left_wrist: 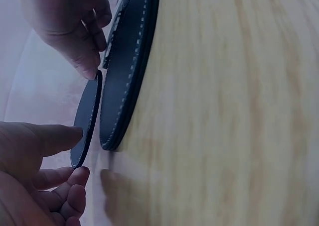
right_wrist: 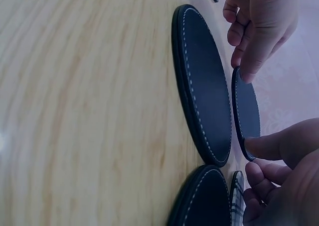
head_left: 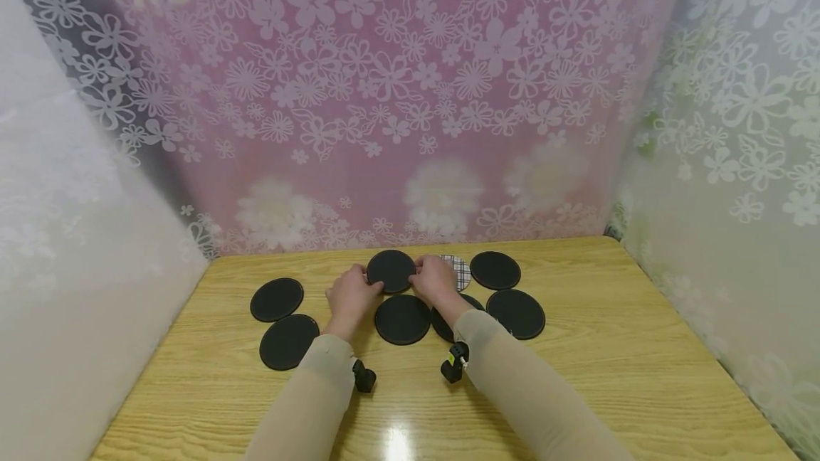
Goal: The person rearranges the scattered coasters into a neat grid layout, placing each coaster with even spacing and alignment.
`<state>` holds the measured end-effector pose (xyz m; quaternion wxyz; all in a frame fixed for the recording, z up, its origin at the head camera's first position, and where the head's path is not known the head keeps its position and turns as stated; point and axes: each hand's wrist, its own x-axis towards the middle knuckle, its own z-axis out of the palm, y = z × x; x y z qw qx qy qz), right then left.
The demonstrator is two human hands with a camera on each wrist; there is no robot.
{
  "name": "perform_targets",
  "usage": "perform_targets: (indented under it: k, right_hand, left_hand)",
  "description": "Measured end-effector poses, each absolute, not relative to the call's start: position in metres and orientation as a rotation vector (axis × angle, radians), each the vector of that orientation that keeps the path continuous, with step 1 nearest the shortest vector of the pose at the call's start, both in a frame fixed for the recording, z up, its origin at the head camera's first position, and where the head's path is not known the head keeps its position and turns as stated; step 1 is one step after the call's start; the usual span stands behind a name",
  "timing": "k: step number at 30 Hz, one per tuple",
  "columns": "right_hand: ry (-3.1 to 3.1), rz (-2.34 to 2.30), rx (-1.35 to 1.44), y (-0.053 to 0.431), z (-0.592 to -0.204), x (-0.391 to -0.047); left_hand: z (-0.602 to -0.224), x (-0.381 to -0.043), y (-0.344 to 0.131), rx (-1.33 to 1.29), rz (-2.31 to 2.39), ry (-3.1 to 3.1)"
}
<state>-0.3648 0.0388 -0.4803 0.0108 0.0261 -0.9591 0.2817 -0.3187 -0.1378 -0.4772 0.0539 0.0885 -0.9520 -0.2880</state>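
Head view: round coaster (head_left: 391,271); blk face up

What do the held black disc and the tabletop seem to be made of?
Held black disc: probably leather or imitation leather, smooth and fairly matte, judging by the pale stitching along its rim.
Tabletop: wood or wood-look laminate, with streaky yellowish grain; the bright reflection suggests a slightly glossy finish.

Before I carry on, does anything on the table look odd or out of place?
The plaid disc, partly hidden by the right hand in the head view, stands out: the other discs show plain black faces.
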Motion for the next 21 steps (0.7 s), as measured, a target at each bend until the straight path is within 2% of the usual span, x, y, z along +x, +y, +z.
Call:
perform_targets:
  k: [21]
  right_hand:
    - [-3.075,0.662,0.174,0.0412,-0.4716,-0.358]
  left_hand:
    - [-0.478,-0.3182,-0.1324,0.258,-0.858,-2.928]
